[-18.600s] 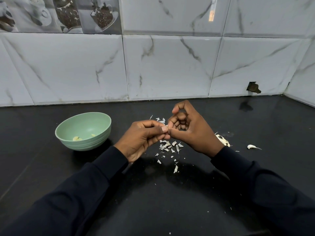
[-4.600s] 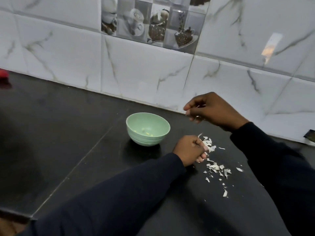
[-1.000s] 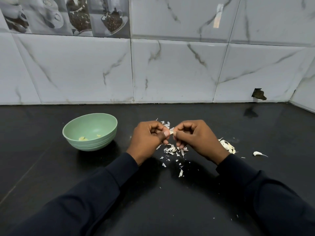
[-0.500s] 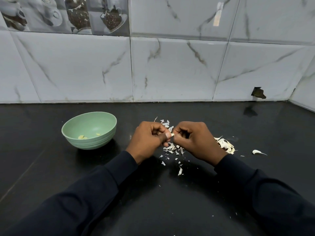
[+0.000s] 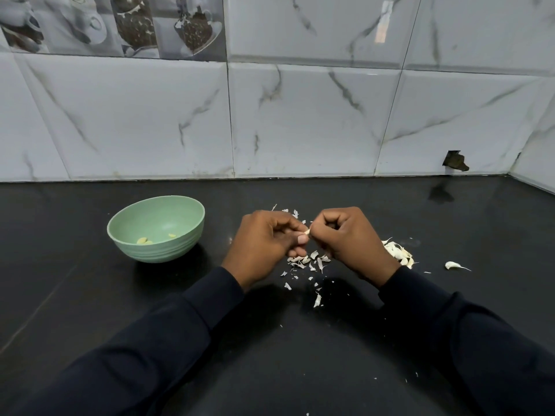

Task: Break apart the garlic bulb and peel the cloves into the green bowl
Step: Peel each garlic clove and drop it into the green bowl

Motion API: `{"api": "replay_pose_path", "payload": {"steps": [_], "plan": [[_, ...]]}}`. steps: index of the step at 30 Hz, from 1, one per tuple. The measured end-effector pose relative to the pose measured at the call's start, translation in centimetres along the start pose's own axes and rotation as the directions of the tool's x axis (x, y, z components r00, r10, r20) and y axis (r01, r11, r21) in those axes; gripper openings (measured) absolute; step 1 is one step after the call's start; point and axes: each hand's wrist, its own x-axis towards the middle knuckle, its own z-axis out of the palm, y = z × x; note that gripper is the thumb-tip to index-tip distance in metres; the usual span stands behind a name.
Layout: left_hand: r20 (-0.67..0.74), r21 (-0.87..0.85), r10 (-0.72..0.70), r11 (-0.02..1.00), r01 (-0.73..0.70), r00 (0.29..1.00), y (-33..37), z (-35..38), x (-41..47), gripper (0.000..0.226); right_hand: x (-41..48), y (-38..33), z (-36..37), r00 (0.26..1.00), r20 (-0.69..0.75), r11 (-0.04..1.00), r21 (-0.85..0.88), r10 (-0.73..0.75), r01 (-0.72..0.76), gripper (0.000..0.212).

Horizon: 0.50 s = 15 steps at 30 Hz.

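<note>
At counter centre, just right of the green bowl (image 5: 156, 251), both hands meet above the black countertop (image 5: 90, 310). Left hand (image 5: 264, 244): fingers curled, thumb and forefinger pinching a small pale garlic clove (image 5: 307, 232). Right hand (image 5: 350, 238): fingers also curled, thumb and fingertip pinching the same clove from the other side; only its tip shows between them. Versus half a second ago: hands in the same spot, same two-handed pinch, no change beyond a slight shift of the knuckles. Versus about four and a half seconds ago: the right hand was then raised apart toward the wall and the left rested alone by the scraps; now they are joined. Green bowl stands upright left of the left hand, apart from it, with a few yellowish peeled cloves (image 5: 144, 241) on its floor; the amount looks unchanged. Skin scraps (image 5: 309, 261) lie scattered on the countertop beneath and in front of the hands. Heap of garlic pieces (image 5: 398, 254) sits just right of the right hand, partly hidden by the wrist. One stray clove (image 5: 454, 266) lies farther right, alone, as before. Dark sleeves (image 5: 168, 340) cover both forearms.
</note>
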Motion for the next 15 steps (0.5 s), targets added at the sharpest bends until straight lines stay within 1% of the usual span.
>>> {"api": "replay_pose_path", "payload": {"steps": [2,5,8,12,15], "plan": [[0.038,0.011,0.016,1.0,-0.016,0.999,0.2,-0.2,0.0,0.005,0.0,-0.1,0.1,0.999,-0.01,0.997,0.068,0.044,-0.044,0.023],[0.096,0.014,0.003,1.0,-0.004,0.995,0.3,-0.6,0.0,0.008,0.1,-0.1,0.2,0.995,-0.008,0.982,0.164,0.098,-0.095,0.021],[0.116,-0.076,-0.03,0.996,0.039,0.993,0.2,-0.6,0.1,0.01,0.1,-0.1,0.3,0.994,0.011,0.97,0.218,0.11,-0.11,0.019],[0.062,-0.283,-0.09,0.953,0.104,0.994,0.3,-0.9,0.2,0.01,0.0,-0.2,0.0,0.997,0.025,0.978,0.195,0.075,-0.078,0.02],[0.064,-0.38,-0.172,0.907,0.183,0.983,0.0,-1.1,0.0,0.007,0.0,-0.1,-0.4,0.992,0.099,0.993,0.086,0.072,-0.081,0.02]]}}
